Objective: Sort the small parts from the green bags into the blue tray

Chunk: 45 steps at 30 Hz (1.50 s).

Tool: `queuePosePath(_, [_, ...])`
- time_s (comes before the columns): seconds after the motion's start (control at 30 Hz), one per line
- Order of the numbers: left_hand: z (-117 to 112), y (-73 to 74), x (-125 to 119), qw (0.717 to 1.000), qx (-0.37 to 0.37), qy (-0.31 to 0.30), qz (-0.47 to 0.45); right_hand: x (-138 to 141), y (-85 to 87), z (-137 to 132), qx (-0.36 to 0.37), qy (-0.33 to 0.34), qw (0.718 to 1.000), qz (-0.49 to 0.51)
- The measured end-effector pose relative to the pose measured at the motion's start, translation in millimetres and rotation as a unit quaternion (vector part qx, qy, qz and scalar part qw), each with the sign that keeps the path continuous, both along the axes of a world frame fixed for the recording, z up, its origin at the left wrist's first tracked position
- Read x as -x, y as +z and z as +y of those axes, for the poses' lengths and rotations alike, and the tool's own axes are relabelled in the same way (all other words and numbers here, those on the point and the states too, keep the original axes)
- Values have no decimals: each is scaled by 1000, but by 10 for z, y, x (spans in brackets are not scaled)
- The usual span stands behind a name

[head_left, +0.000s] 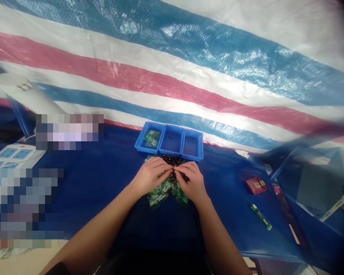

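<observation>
My left hand (153, 175) and my right hand (191, 179) meet at the fingertips over the middle of the table, each in a pinch. Between them is a tiny dark piece (173, 168), too small to name. Below and around the hands lies a heap of green, clear-wrapped pieces (159, 194). Small black parts (172, 158) are piled just beyond the fingertips. Behind the piles stand joined blue bins: the left bin (138, 146) holds green pieces, the middle bin (169, 152) has a small dark bit in it, and the right bin (192, 157) shows its bare floor.
A dark blue cover (97, 191) lies over the table. To the right are a dark red box (256, 185) and a green strip-shaped packet (260, 217). A white power strip (17, 154) lies at left, near a white tube-like object (31, 93). Striped sheeting (172, 84) hangs behind.
</observation>
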<state>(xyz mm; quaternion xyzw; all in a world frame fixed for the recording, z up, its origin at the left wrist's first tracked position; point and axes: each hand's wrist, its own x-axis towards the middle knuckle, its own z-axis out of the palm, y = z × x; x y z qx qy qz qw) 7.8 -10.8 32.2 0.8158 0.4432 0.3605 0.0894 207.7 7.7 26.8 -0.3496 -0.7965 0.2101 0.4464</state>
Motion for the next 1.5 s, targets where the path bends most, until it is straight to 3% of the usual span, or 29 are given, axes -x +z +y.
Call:
queuePosePath(0.73, [-3, -55, 4, 999, 20, 22, -15, 47, -38, 11, -42, 0, 995, -90])
queuePosePath(1.0, [-9, -49, -56, 999, -9, 35, -21, 15, -55, 30, -50, -9, 998, -44])
queuePosePath(1.5, [12, -47, -55, 998, 52, 26, -28, 36, -141, 58, -19, -23, 1000, 9])
